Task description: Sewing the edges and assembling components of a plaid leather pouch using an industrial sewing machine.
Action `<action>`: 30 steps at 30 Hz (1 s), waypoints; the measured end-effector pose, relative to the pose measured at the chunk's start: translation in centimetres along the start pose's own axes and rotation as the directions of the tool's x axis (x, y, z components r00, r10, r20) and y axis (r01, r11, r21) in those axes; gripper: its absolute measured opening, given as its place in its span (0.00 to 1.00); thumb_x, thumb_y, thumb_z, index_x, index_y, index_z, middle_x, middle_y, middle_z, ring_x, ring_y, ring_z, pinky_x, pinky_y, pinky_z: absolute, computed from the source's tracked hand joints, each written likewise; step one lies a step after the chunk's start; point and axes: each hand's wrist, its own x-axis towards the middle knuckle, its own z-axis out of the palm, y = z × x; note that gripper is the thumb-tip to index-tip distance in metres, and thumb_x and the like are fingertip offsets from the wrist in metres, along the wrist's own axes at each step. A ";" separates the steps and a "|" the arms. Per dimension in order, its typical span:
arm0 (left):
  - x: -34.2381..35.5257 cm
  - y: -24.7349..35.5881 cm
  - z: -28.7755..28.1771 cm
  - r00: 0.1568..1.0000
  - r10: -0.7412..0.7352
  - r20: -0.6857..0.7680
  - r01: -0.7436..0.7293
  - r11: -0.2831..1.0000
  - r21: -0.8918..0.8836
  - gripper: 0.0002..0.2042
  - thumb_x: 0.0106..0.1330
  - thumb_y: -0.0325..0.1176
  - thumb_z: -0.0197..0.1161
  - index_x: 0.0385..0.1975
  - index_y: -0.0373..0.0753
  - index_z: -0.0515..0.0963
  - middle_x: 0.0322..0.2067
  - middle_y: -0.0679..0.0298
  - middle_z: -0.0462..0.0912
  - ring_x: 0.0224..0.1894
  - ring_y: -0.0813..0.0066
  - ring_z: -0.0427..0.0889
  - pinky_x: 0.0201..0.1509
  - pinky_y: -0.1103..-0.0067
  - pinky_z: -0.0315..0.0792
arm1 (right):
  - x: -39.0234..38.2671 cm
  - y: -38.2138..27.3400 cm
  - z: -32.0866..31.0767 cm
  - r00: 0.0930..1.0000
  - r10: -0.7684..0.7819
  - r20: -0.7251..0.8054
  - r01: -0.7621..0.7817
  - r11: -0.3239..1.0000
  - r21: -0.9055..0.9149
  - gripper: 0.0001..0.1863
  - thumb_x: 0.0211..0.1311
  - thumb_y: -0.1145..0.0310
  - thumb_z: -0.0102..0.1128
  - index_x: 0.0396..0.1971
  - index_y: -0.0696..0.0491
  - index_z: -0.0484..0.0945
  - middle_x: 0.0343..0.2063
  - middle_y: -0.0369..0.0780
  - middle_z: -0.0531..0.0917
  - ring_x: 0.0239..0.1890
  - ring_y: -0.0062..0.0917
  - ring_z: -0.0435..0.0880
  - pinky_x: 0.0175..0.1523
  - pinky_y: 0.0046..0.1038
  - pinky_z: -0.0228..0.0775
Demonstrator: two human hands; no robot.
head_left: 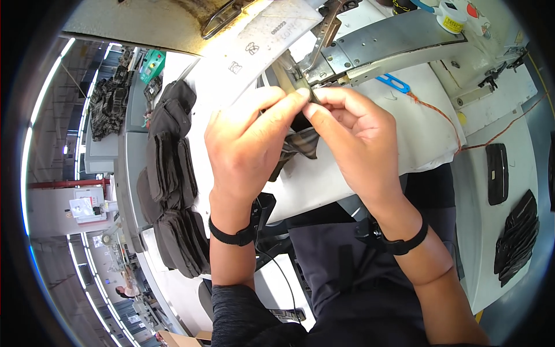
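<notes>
My left hand (245,144) and my right hand (364,139) meet at the working end of a sewing machine (387,46). Between their fingertips is pinched the edge of a dark fabric piece (303,143), partly hidden by the fingers. A striped, brownish part of it hangs below the hands over the white table (341,179). Both thumbs and index fingers are closed on the cloth, close to the presser foot (295,69). The exact needle position cannot be made out.
Stacks of dark fabric pieces (167,162) line the left side. Blue thread snips (393,82) on an orange cord (442,113) lie right of my right hand. Black pieces (516,237) rest on the right-hand surface. A white container (451,17) stands on the machine.
</notes>
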 end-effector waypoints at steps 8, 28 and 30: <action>0.3 0.5 0.8 0.985 -0.171 0.005 0.169 0.971 -0.171 0.16 0.56 0.16 0.68 0.44 0.40 0.86 0.38 0.61 0.87 0.38 0.59 0.85 0.43 0.72 0.77 | -0.1 0.8 1.4 0.986 -0.142 -0.086 0.104 0.931 -0.349 0.13 0.61 0.77 0.70 0.44 0.53 0.79 0.35 0.30 0.77 0.37 0.10 0.75 0.38 0.17 0.67; 3.3 1.6 -2.6 0.958 -0.059 0.281 0.027 0.993 0.117 0.16 0.59 0.15 0.64 0.45 0.36 0.88 0.40 0.56 0.88 0.37 0.57 0.88 0.43 0.73 0.80 | 0.6 -0.6 1.2 0.996 0.053 -0.069 -0.056 0.997 -0.045 0.10 0.58 0.74 0.67 0.38 0.63 0.81 0.28 0.37 0.84 0.31 0.16 0.80 0.39 0.23 0.75; 3.4 1.7 -2.7 0.955 -0.044 0.294 0.003 0.990 0.138 0.15 0.59 0.15 0.65 0.45 0.36 0.88 0.41 0.56 0.88 0.38 0.57 0.88 0.43 0.73 0.81 | 0.7 -0.9 1.2 0.995 0.032 -0.091 -0.040 0.996 -0.085 0.10 0.59 0.73 0.67 0.37 0.63 0.81 0.27 0.36 0.84 0.30 0.16 0.80 0.38 0.23 0.75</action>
